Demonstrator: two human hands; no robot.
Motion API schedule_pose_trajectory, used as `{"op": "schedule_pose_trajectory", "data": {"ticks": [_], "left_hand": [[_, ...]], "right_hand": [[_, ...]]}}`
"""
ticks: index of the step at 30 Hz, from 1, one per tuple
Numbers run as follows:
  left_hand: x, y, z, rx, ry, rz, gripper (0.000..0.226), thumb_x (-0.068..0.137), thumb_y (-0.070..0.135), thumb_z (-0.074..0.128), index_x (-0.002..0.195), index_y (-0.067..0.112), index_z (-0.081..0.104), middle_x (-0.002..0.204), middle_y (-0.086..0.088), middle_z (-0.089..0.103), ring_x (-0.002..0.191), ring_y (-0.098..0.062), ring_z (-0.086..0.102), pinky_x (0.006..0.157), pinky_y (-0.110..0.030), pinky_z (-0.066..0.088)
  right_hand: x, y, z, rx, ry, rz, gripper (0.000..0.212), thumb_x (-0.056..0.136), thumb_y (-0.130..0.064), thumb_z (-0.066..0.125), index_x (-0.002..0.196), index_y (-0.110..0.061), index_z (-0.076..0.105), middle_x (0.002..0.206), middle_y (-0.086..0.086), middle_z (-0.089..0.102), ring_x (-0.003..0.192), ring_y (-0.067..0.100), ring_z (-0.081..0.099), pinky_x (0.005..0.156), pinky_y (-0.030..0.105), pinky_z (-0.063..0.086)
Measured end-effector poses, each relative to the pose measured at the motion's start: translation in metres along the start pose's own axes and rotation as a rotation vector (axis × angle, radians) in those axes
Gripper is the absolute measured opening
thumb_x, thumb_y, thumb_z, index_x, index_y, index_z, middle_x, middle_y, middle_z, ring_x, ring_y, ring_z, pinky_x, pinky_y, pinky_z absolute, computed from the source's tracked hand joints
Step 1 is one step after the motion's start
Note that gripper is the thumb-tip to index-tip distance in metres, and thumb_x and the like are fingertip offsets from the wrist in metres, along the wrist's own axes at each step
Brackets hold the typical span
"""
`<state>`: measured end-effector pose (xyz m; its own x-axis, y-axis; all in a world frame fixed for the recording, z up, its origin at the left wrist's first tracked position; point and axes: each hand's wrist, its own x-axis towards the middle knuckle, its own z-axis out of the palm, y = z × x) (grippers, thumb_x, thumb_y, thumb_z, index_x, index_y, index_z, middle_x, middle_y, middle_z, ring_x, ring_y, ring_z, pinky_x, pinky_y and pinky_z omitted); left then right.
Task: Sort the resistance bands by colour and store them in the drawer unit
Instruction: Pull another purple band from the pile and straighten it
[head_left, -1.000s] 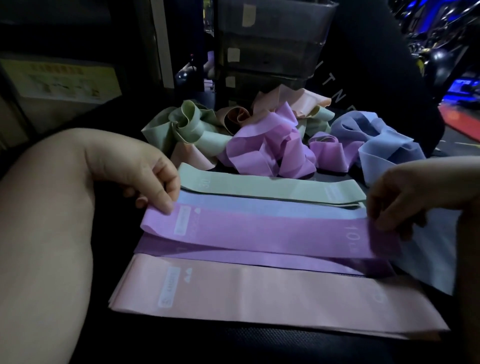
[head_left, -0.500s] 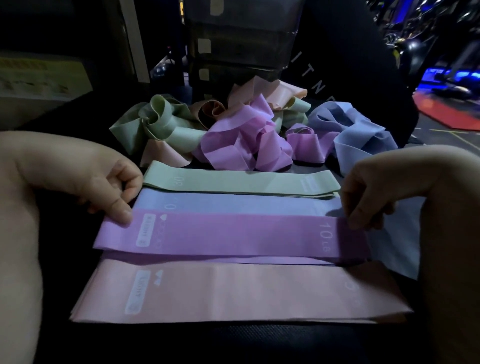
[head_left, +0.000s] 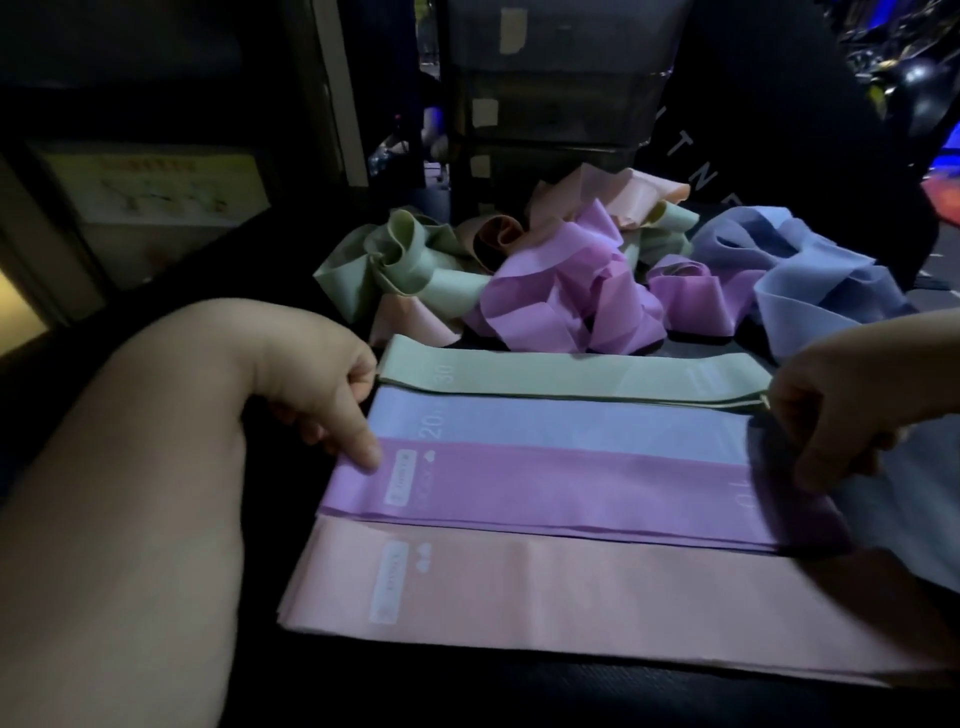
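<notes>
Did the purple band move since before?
Yes. Judged against the blue band, the purple band has slid toward the pink band, showing more blue.

The flat bands (head_left: 561, 483) lie before the tangled heap (head_left: 566, 291), drawer unit (head_left: 550, 104) behind.

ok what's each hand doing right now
Left hand: pinches the purple band at its left end.
Right hand: pinches its right end.
</notes>
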<state>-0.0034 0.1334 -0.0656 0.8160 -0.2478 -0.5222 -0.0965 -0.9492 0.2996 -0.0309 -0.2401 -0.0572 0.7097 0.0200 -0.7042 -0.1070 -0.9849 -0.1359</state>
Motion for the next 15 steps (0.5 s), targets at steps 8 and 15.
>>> {"op": "schedule_pose_trajectory", "data": {"ticks": [8,15], "left_hand": [[-0.006,-0.003,-0.002,0.025,0.043,-0.014,0.056,0.051,0.035,0.091,0.070,0.016,0.042,0.049,0.003,0.055,0.052,-0.017,0.043,0.045,-0.024,0.028],[0.004,0.001,-0.007,-0.044,0.510,0.147,0.047,0.062,0.047,0.083,0.064,0.018,0.045,0.049,0.011,0.045,0.044,-0.003,0.036,0.050,-0.025,0.032]], "right_hand": [[0.004,0.004,-0.005,-0.009,-0.010,-0.034,0.071,0.008,-0.066,0.085,0.058,-0.020,0.063,0.060,0.011,0.068,0.044,0.014,0.050,0.041,0.020,0.035],[-0.009,-0.010,-0.002,0.045,0.337,-0.128,0.043,0.053,-0.057,0.084,0.059,-0.019,0.063,0.046,0.000,0.058,0.040,0.011,0.047,0.046,0.025,0.035]]}}
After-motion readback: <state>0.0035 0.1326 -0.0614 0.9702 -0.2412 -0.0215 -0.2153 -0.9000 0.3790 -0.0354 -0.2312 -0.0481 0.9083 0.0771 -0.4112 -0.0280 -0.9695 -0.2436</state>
